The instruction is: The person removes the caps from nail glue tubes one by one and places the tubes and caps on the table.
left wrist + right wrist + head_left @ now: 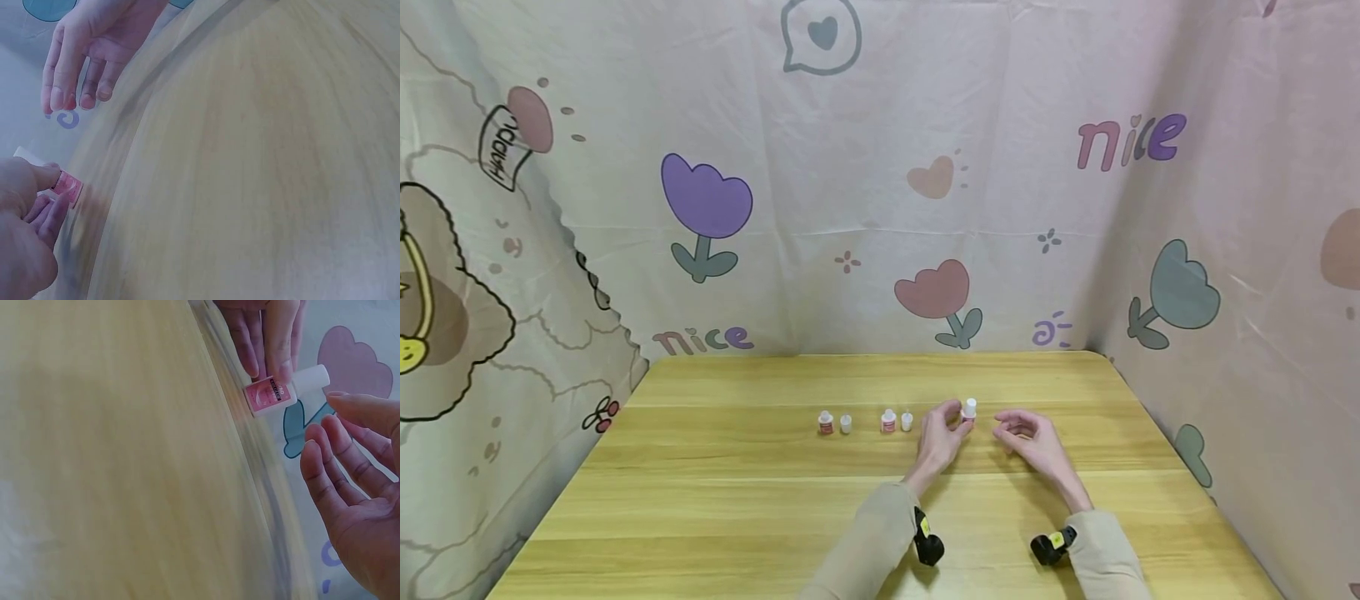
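A small bottle (968,413) with a pink label and a white cap (311,379) is held at its label by my left hand (940,439), between thumb and fingers. The right wrist view shows the bottle's label facing that camera, cap end toward my right hand (359,481). My right hand is a short way right of the bottle, fingers loosely bent and apart, nothing in them. To the left of my left hand stands another pink-labelled bottle (888,422) with a white nozzle top, a small white cap (907,422) beside it.
Farther left on the wooden table (715,500) are one more pink-labelled bottle (826,424) and its neighbouring white cap (846,425). A printed curtain (850,183) hangs behind the table's far edge and along both sides. Each wrist carries a black camera (929,548).
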`<state>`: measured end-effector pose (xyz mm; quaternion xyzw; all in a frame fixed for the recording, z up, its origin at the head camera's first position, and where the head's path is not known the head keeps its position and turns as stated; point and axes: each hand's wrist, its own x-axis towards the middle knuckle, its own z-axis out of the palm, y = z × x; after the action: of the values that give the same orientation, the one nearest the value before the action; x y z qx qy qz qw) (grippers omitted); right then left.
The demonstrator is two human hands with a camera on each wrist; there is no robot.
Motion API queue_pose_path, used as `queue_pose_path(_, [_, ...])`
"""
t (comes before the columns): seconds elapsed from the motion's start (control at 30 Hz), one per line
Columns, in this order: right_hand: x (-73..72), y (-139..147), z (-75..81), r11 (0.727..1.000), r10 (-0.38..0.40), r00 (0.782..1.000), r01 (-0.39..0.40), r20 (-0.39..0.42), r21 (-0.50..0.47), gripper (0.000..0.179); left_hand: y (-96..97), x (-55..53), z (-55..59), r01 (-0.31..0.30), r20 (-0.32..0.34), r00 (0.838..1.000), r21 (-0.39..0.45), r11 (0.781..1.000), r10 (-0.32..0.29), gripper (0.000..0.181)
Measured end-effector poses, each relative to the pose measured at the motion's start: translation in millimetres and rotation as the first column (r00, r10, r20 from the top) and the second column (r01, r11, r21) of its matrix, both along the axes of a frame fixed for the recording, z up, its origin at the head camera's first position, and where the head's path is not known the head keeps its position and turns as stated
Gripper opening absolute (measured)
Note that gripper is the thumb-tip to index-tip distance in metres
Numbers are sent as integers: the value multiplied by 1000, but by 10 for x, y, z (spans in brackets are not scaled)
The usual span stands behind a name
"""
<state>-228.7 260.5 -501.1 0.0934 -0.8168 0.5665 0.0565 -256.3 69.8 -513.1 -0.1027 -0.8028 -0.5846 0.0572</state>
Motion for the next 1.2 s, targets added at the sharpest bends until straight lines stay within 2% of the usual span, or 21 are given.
queue_pose_path(0.13, [0, -10, -2, 1000, -2, 1000, 2, 4, -13, 34, 29, -12, 1, -14, 30, 999, -25, 1000, 15, 30])
queue_pose_path(0.5, [15, 8, -6, 1000, -10, 1000, 10, 17, -18, 35, 91, -42, 3, -106, -59, 993, -113, 988, 100, 18])
queue_pose_path(0.6, [21, 17, -5, 1000, -15, 1000, 16, 22, -14, 35, 96, -48, -1, -115, -59, 992, -123, 986, 109, 16])
queue_pose_path(0.8, [14, 12, -7, 1000, -18, 999, 19, 32, -16, 35, 81, -53, -18, -109, -34, 994, -112, 988, 106, 14])
queue_pose_path(1.03, [-6, -36, -18, 1000, -5, 1000, 5, 29, -16, 34, 8, -35, -40, -100, -75, 993, -132, 986, 91, 12])
queue_pose_path(1.2, [-11, -63, -37, 1000, 3, 999, -2, 36, -23, 32, -40, 11, -57, -64, -80, 995, -140, 988, 53, 14])
